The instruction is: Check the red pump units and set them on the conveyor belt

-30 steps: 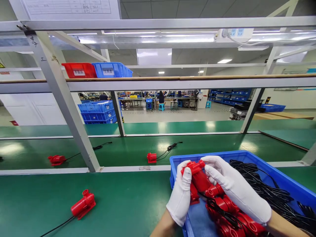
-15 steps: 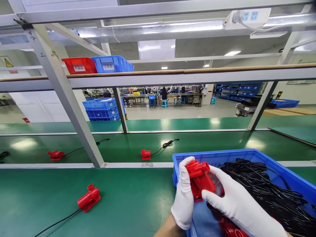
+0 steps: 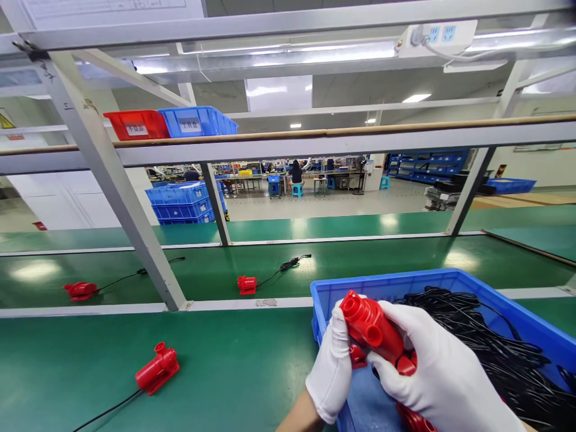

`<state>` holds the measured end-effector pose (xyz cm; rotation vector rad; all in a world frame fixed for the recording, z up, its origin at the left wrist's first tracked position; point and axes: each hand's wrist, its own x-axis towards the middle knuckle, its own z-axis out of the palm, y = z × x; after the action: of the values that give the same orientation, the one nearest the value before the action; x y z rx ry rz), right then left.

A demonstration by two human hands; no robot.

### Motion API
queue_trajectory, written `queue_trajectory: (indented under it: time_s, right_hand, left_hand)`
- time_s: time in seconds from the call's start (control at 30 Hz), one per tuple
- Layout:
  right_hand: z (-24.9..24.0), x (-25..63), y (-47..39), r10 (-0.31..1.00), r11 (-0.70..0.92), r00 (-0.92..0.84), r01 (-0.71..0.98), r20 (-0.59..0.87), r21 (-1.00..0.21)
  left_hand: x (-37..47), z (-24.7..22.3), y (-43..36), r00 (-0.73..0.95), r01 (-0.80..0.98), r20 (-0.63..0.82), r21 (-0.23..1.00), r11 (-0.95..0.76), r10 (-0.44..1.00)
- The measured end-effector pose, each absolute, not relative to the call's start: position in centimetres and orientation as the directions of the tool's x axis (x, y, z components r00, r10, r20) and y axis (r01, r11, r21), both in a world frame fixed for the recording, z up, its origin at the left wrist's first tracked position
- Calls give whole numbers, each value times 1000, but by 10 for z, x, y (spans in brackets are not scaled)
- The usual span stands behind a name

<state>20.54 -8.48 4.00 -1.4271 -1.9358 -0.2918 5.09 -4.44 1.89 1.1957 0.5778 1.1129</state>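
Note:
Between my two white-gloved hands is a red water pump point(image 3: 375, 330), tilted so that its round ports face up and toward me. My left hand point(image 3: 330, 375) supports its left side with closed fingers. Wrapped round the body from the right is my right hand point(image 3: 434, 360), its thumb in front. Both hands are over the near left part of a blue bin point(image 3: 382, 280). Black cables point(image 3: 477, 345) fill much of that bin, and more red parts show under the hands. Another red pump point(image 3: 157, 368) with a black cable lies on the green bench to the left.
Behind a white rail point(image 3: 270, 303) runs a green belt point(image 3: 360, 255) carrying a red pump point(image 3: 247, 284) and a farther-left pump point(image 3: 81, 291). A slanting metal post point(image 3: 121, 192) stands at left. Red point(image 3: 137, 125) and blue point(image 3: 198, 122) boxes sit on the shelf.
Both hands have turned the held pump, so its ports now face toward me. The pumps on the belt have shifted left past the post. The view has swung slightly.

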Motion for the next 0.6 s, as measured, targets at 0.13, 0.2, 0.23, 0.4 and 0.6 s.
queue_trajectory:
  time_s: [0.13,0.2,0.23,0.4,0.6]
  right_hand:
    - [35,209,-83,667,434,-228,893,709,-121]
    - [30,211,-82,618,476,-274,877,737,-73]
    - [28,213,-81,598,494,-291,867,747,-58]
    - [24,216,-83,536,546,-314,837,783,-38]
    - [24,215,-88,442,606,-341,795,830,4]
  left_hand:
    - [52,20,-42,423,-493,190,869,49,886]
    - [51,23,-40,430,-529,209,847,58,878]
    - [50,24,-40,437,-524,206,849,61,876]
    - [43,23,-37,471,-451,142,887,99,871]
    - [41,12,-32,550,-418,90,890,181,831]
